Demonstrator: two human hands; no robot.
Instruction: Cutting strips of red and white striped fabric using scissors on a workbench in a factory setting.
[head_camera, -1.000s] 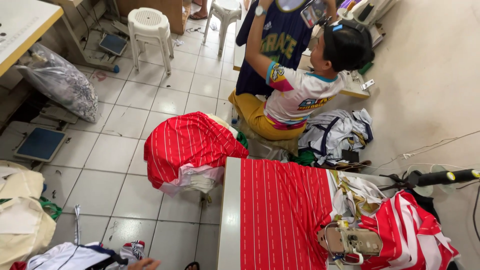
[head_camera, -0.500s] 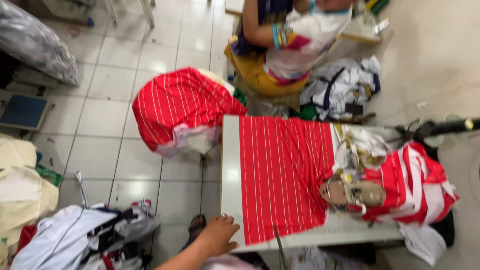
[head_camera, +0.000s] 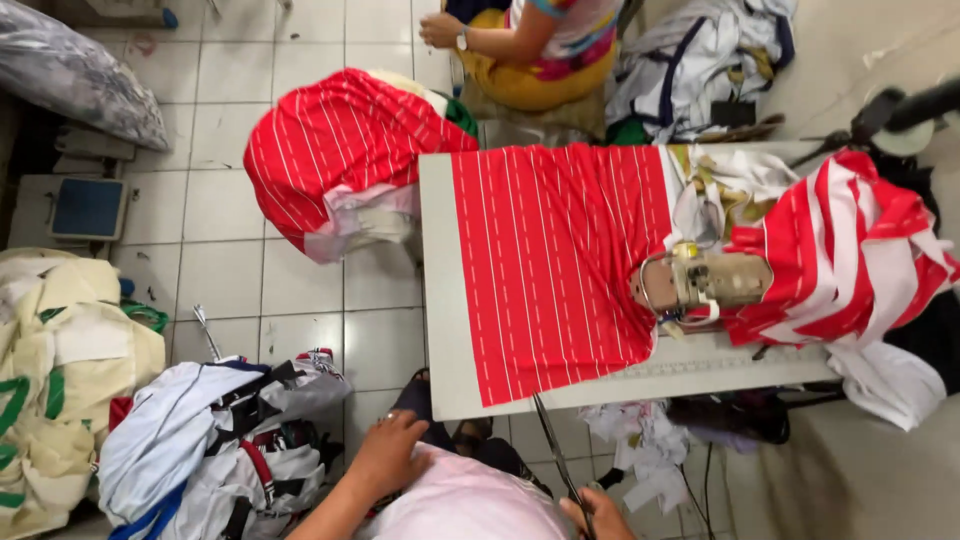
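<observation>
My left hand (head_camera: 385, 452) rests with fingers spread on the pink cloth (head_camera: 470, 500) over my lap, holding nothing. At the bottom edge, my right hand (head_camera: 598, 516) is only partly in view and closes around the lower end of a thin dark stick (head_camera: 553, 445). That stick slants up to the near edge of the white table (head_camera: 440, 300). A red cloth with thin white stripes (head_camera: 555, 260) lies spread on the table. Its right side runs under a beige sewing machine head (head_camera: 705, 282).
A red-and-white garment heap (head_camera: 860, 250) lies right of the machine. On the tiled floor are a red striped bundle (head_camera: 335, 155), a white and blue clothes pile (head_camera: 210, 440), a cream pile (head_camera: 60, 370) and a scale (head_camera: 88, 208). Another person (head_camera: 545, 45) sits beyond the table.
The view has tipped down and closer to the table. My left hand has moved from the lower left onto my lap, and my right hand has come into view.
</observation>
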